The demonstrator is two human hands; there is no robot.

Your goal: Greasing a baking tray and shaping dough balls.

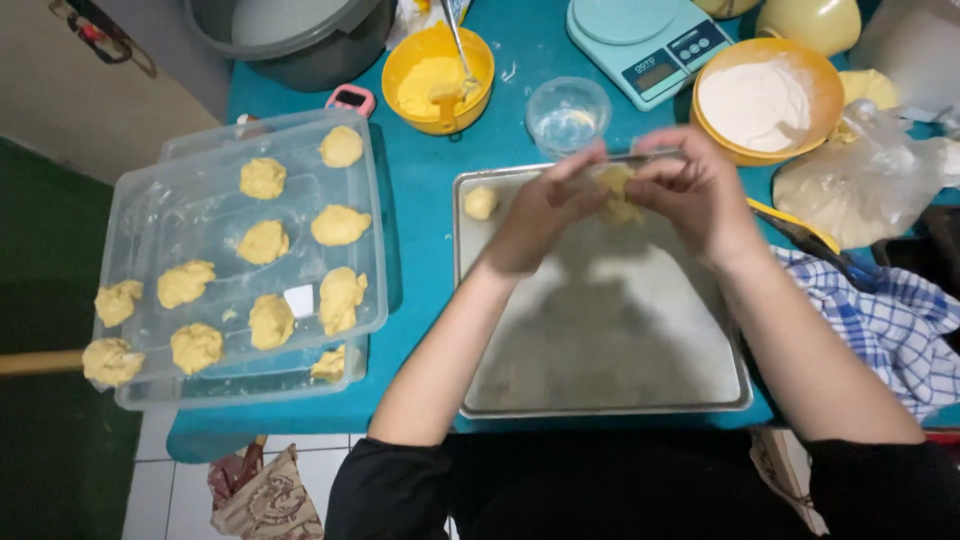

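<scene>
A pale yellow dough lump (617,192), soft and uneven, sits pinched between both hands above the far edge of the metal baking tray (600,370).

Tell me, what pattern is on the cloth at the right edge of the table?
The cloth has a blue-and-white check, seen in the head view.

1. Left hand (545,210) and right hand (700,190) meet, fingertips curled inward in a pinching grip.
2. Both forearms are bare (dark sleeves pushed to the elbows), converging forward.
</scene>
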